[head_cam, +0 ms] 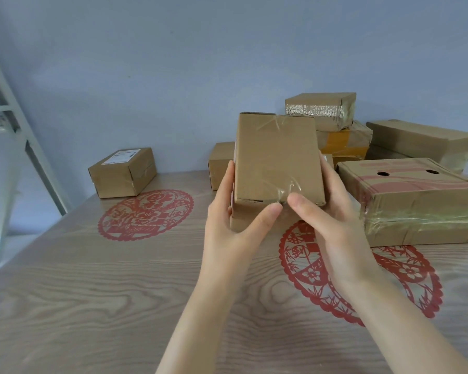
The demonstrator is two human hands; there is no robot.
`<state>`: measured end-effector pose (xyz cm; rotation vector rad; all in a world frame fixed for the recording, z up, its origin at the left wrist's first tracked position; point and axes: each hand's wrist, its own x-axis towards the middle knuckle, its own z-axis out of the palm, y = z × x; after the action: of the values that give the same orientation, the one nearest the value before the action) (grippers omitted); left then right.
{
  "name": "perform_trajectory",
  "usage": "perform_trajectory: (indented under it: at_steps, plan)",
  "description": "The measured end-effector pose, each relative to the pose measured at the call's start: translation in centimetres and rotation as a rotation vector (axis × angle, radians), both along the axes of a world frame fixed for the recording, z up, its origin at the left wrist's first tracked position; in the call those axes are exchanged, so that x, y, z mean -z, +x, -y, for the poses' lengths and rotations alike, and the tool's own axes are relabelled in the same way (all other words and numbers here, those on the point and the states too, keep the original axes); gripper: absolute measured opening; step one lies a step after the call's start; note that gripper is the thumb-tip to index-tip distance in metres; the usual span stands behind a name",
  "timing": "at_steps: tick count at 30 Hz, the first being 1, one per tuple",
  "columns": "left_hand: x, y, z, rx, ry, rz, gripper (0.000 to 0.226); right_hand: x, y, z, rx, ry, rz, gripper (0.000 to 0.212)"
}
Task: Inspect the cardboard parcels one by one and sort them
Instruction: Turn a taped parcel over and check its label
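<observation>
Parcel: upright between both hands.
Left hand: grips its left side.
Right hand: grips its right side.
Around hands: big box just right; stack behind; labelled box well left.

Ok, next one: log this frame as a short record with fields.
held item: plain brown cardboard parcel with clear tape
left hand: grips its left side, thumb on near face
right hand: grips its right side, thumb on near face
table left: small brown labelled parcel, alone
table right: pile of brown parcels behind a large red-printed carton
surface: pale wood-grain table
</observation>
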<state>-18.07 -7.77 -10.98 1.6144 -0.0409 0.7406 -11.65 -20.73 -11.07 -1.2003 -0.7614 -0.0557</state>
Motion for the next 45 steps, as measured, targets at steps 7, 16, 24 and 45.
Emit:
perform_trajectory:
  at_steps: [7,16,24,45]
  plan:
    - [0.53,0.12,-0.38,-0.124,0.002,-0.006,0.089,-0.47,-0.24,-0.21,0.059,0.003,-0.026,0.076]
    - [0.97,0.54,-0.49,-0.202,0.027,-0.021,0.085,-0.06,-0.24,-0.28,0.163,-0.066,0.011,0.077]
    - [0.79,0.47,-0.53,-0.119,-0.028,0.009,0.080,-0.25,-0.51,-0.18,0.175,-0.090,-0.015,0.077]
    - [0.45,-0.02,-0.15,-0.060,-0.192,-0.008,0.066,0.25,-0.66,-0.53,0.060,-0.128,0.037,0.080]
